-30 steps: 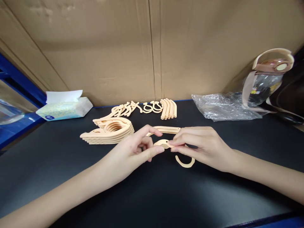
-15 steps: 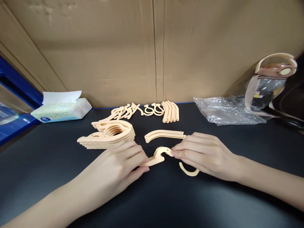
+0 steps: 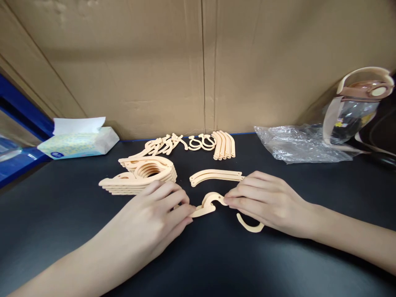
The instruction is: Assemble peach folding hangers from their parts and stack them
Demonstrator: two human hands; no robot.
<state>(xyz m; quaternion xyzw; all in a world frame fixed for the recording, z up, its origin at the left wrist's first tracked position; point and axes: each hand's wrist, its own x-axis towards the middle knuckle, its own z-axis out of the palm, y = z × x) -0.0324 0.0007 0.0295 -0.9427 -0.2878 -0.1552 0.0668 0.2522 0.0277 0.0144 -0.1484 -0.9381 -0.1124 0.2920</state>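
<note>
My left hand (image 3: 154, 214) and my right hand (image 3: 262, 200) meet over a black table (image 3: 62, 231). Between them lies a peach plastic hanger piece (image 3: 208, 203) with a curved top. My left fingers pinch its left end and my right fingertips pinch its right end. A curved peach hook (image 3: 250, 225) sticks out from under my right hand; I cannot tell whether the hand grips it. Just behind lie two long curved peach bars (image 3: 215, 176).
A stack of peach hanger bodies (image 3: 139, 175) sits left of centre. Small hooks, clips and curved bars (image 3: 198, 144) line the cardboard back wall. A tissue pack (image 3: 77, 140) lies far left. Crumpled clear plastic (image 3: 297, 144) and a water bottle (image 3: 352, 107) lie at right.
Both hands have come down from above the table to its surface with the hanger piece. The left hand now pinches the piece's left end with its fingers curled flat.
</note>
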